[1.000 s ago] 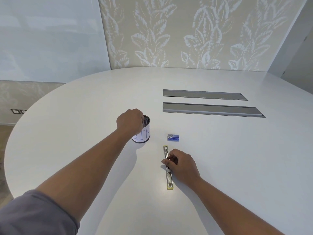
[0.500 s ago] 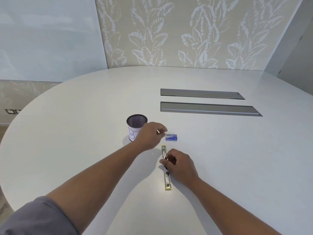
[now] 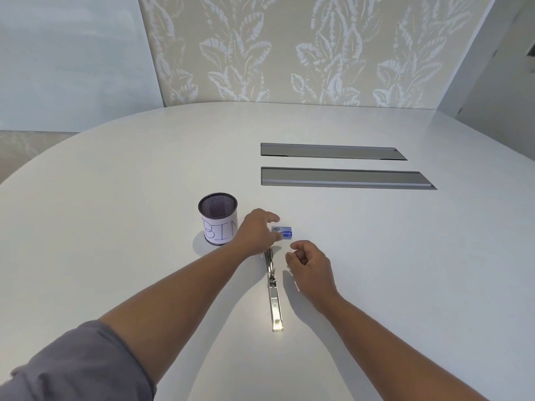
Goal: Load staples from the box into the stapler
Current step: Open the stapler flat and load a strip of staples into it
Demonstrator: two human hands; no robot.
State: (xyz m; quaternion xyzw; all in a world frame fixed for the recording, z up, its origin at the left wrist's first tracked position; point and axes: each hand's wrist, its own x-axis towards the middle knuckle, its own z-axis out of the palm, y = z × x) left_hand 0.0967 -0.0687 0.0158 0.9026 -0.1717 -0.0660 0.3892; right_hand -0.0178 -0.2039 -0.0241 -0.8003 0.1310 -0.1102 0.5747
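Note:
A small blue staple box (image 3: pixel 285 232) lies on the white table (image 3: pixel 376 256). My left hand (image 3: pixel 257 231) reaches over it and pinches its left end between thumb and fingers. The metal stapler (image 3: pixel 273 290) lies unfolded flat in a long line, pointing toward me, with its far tip under my left wrist. My right hand (image 3: pixel 308 263) hovers just right of the stapler, fingers loosely curled, holding nothing and off the stapler.
A black mesh cup with a paper label reading BIN (image 3: pixel 218 218) stands left of my left hand. Two long grey cable hatches (image 3: pixel 341 178) are set into the table farther back. A leaf-patterned wall stands behind the table.
My left hand moved from the bin cup rightward to the staple box and took hold of its end. My right hand let go of the stapler and shifted right.

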